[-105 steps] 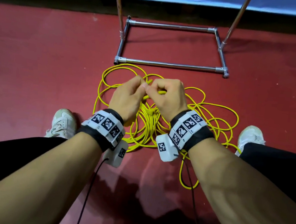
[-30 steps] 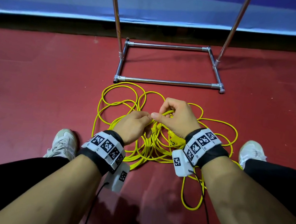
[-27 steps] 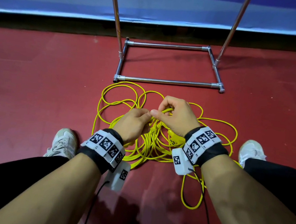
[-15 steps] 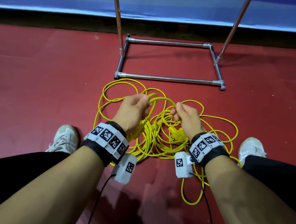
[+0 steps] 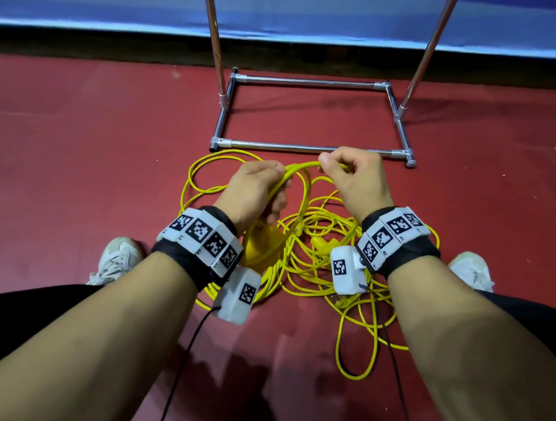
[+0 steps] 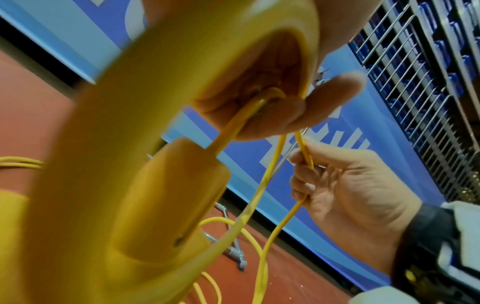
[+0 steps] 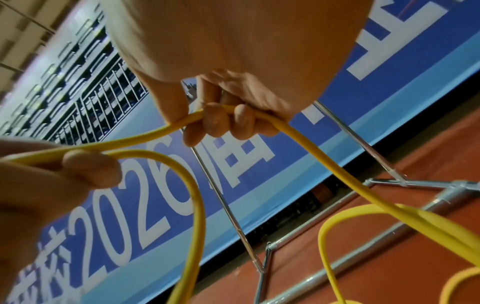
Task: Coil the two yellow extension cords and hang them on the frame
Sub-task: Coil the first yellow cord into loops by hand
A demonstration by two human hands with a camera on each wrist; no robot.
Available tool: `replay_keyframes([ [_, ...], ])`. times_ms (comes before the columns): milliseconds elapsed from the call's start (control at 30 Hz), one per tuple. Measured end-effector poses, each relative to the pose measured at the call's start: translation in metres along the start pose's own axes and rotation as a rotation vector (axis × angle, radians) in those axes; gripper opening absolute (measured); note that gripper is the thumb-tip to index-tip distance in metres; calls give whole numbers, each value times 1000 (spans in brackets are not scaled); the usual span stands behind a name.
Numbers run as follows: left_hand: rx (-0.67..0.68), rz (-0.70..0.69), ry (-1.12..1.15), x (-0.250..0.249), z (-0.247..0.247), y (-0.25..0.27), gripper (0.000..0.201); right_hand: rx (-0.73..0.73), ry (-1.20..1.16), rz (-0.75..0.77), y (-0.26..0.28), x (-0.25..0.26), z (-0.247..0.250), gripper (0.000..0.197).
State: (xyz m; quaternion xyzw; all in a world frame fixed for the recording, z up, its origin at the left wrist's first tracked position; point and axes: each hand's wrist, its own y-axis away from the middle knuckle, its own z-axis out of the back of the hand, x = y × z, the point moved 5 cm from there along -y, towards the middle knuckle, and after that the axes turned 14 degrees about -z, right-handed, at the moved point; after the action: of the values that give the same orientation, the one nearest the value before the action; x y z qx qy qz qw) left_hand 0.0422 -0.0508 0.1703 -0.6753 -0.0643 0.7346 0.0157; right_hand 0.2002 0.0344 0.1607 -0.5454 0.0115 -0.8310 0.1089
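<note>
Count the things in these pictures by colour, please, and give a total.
Yellow: 1 cord pile
Silver: 1 frame
White: 2 shoes
Bare: 2 hands, left and right, both gripping cord
Total: 6

My head camera looks steeply down past both forearms to the red floor (image 5: 69, 161) and the frame (image 5: 305, 149) ahead. Each wrist camera sits close under its palm, tilted upward at the blue banner (image 7: 259, 164). All three views share the yellow cord (image 5: 303, 166) stretched between my hands.
</note>
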Motion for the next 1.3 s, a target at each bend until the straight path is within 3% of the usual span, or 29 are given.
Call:
replay_keyframes([
  [233,-163,-212,65,-55,-8,-14,42,-40,-109,69,-7,50,6,23],
  [433,-224,-337,9,-91,-10,-12,44,69,-368,-54,2,41,0,34],
  [533,-225,-337,18,-101,-11,-4,41,50,-357,-164,8,31,2,45],
  [600,-199,-330,11,-107,-13,3,38,-20,-377,-186,9,35,10,41],
  [733,-130,-249,45,-118,-10,18,35,-170,-413,-107,8,56,39,36],
  [867,-68,-159,124,-124,-8,22,33,-227,-468,-13,1,76,63,31],
  [1033,-49,-92,207,-125,5,15,35,-186,-448,90,-4,90,69,31],
  [1300,-60,-92,19,-116,4,-3,37,43,-278,157,-2,121,31,25],
])
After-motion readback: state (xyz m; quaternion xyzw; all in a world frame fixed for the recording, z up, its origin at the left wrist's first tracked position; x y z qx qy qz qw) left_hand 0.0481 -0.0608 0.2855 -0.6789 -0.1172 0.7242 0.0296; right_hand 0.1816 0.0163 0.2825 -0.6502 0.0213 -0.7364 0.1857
